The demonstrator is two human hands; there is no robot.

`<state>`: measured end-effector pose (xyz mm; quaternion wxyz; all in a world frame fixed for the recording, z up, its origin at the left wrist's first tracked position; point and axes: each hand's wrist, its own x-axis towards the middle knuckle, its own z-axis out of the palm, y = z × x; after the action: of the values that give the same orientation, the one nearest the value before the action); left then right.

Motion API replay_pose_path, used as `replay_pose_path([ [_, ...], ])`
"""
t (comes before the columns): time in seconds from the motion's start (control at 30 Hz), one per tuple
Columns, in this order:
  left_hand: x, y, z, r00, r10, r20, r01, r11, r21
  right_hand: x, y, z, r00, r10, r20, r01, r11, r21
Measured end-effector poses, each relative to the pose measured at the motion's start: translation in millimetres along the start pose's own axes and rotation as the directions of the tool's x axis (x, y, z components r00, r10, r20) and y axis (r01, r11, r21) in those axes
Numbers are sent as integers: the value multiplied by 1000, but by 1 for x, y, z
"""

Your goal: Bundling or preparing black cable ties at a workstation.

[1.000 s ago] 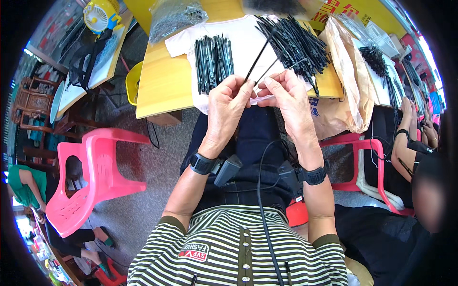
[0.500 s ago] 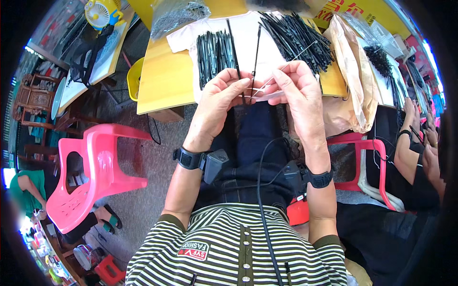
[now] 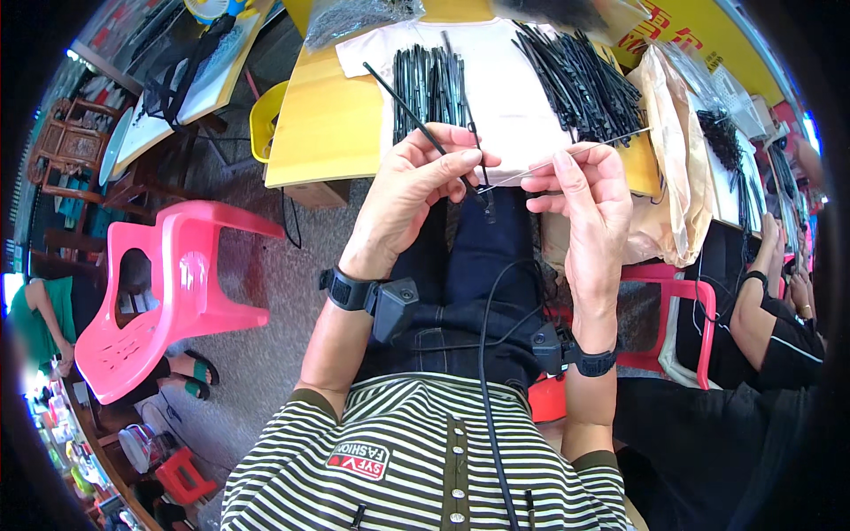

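My left hand (image 3: 425,173) pinches a long thin black rod (image 3: 390,88), which slants down through the fingers to a tip below them. A second slim black strip (image 3: 478,146) stands close by at the same fingertips. My right hand (image 3: 589,199) is closed on a thin, pale needle-like rod (image 3: 635,134). Its far end sticks out to the right, and its other end reaches toward the lower tips of the black pieces. Whether it touches them I cannot tell. Beyond my hands lie a neat bundle of black strips (image 3: 421,88) and a looser pile of black strips (image 3: 584,88).
The strips rest on a pale pink shirt (image 3: 505,80) over a yellow table (image 3: 323,133). A brown paper bag (image 3: 677,177) stands at the right edge. A pink chair (image 3: 208,257) is on my left. Another person's arm (image 3: 753,301) is at the far right.
My hands have drawn apart, the right one moving rightward. The needle-like rod has swung flatter, and the black rod leans further left. The view has shifted slightly.
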<state>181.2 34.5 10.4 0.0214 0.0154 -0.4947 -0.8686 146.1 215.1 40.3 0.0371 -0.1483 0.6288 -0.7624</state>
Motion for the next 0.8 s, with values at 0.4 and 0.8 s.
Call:
replay_pose_path([
  [0.4, -2, -6, -5, 996, 1, -91, -9, 996, -87, -11, 19, -13, 978, 207, 10, -205, 964, 171],
  [0.8, -2, -8, 1, 977, 156, -148, -156, 988, 14, -6, 40, -24, 914, 389, 115, -405, 870, 282],
])
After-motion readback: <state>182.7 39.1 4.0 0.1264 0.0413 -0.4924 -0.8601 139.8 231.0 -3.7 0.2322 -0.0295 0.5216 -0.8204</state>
